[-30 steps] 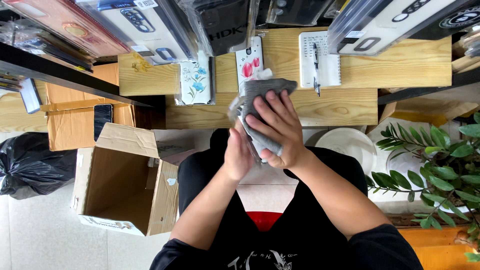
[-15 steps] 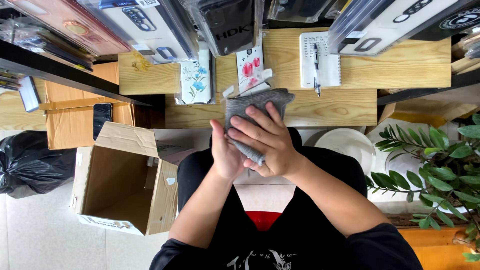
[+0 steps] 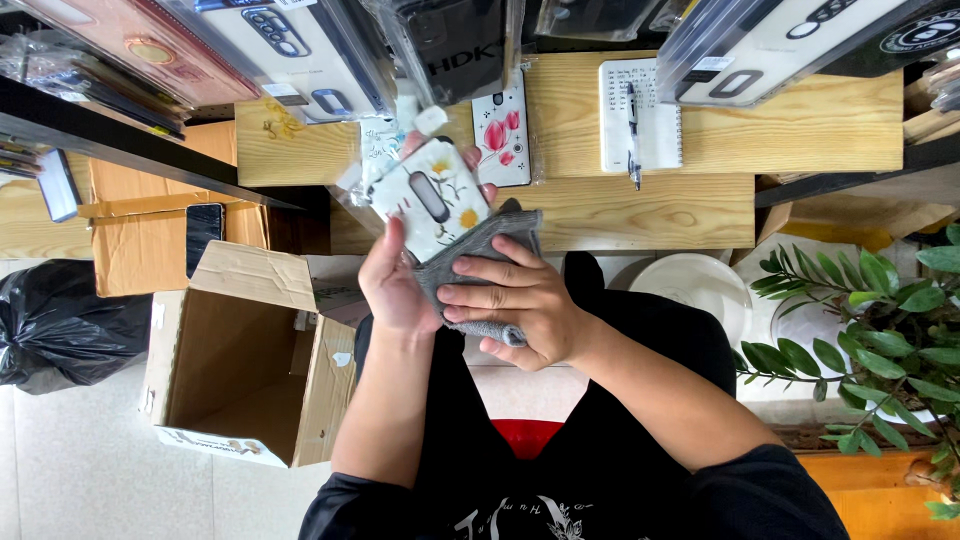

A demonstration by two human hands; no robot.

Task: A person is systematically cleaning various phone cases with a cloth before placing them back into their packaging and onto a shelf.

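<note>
Hands are working above the wooden desk [image 3: 640, 210]: the left hand [image 3: 393, 285] is gripping a white floral phone case [image 3: 432, 198], tilted, while the right hand [image 3: 520, 308] is pressing a grey cloth [image 3: 478, 247] against its lower edge, fingers curled over it. Beside the left arm an open cardboard box [image 3: 240, 365] is standing on the floor, showing nothing inside

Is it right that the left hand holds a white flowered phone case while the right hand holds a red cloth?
Not quite. In the head view the left hand holds the white flowered phone case, but the cloth in the right hand is grey, not red.
</note>
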